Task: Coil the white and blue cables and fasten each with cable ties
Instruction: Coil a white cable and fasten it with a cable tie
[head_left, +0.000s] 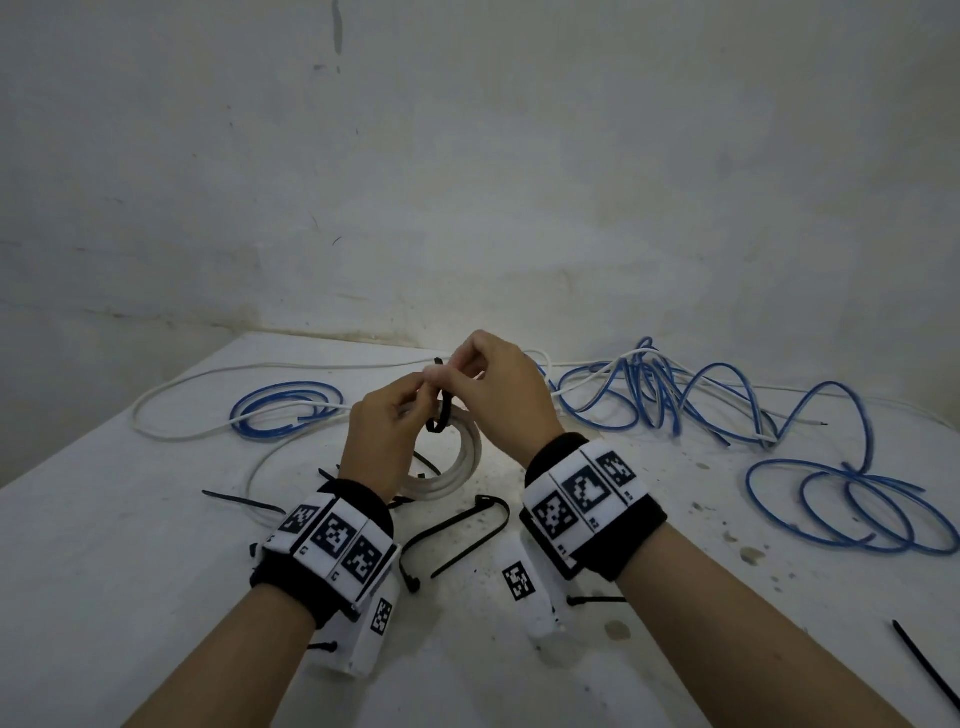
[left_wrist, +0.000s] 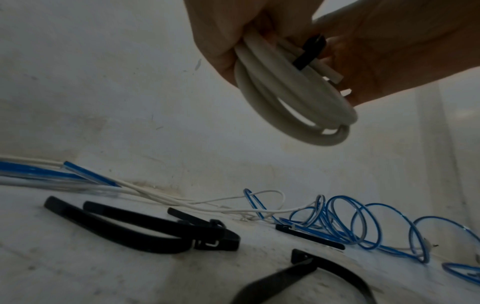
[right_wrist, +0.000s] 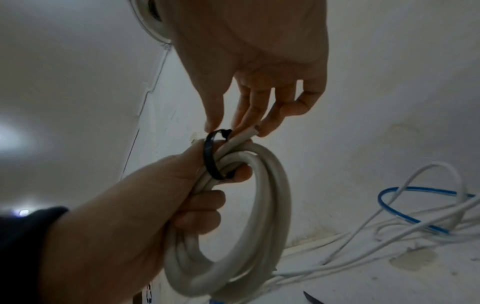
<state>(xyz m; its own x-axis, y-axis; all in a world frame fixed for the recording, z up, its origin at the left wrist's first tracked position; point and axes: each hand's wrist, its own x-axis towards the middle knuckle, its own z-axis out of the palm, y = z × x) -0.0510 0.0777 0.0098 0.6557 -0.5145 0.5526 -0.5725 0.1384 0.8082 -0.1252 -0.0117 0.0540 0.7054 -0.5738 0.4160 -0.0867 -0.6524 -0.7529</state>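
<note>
- White coil (right_wrist: 259, 216): thick white cable wound in several turns, held upright in the air above the middle of the table (head_left: 130, 571).
- Left hand (head_left: 382, 441): fingers and thumb curled round the near-left side of the white coil, gripping the turns together; seen from the right wrist, the thumb presses on the bundle beside the tie.
- Black tie (right_wrist: 211, 156): looped round the top of the white coil, touching the turns; the loop stands slack, with a gap between strap and cable.
- Right hand (head_left: 506, 387): thumb and forefinger pinched on the upper end of the black tie; the other fingers are bent loosely, and one touches the cut end of the white cable.
- Spare ties (left_wrist: 145, 230): several black straps lying flat on the table, near the person, below the hands; one more lies at the near right edge.
- Blue cable (head_left: 675, 395): loose, tangled loops on the table, spread from far left to right, well apart from the hands.
- Thin white cable (head_left: 208, 436): uncoiled, running across the far side of the table, mixed in with the blue cable.
</note>
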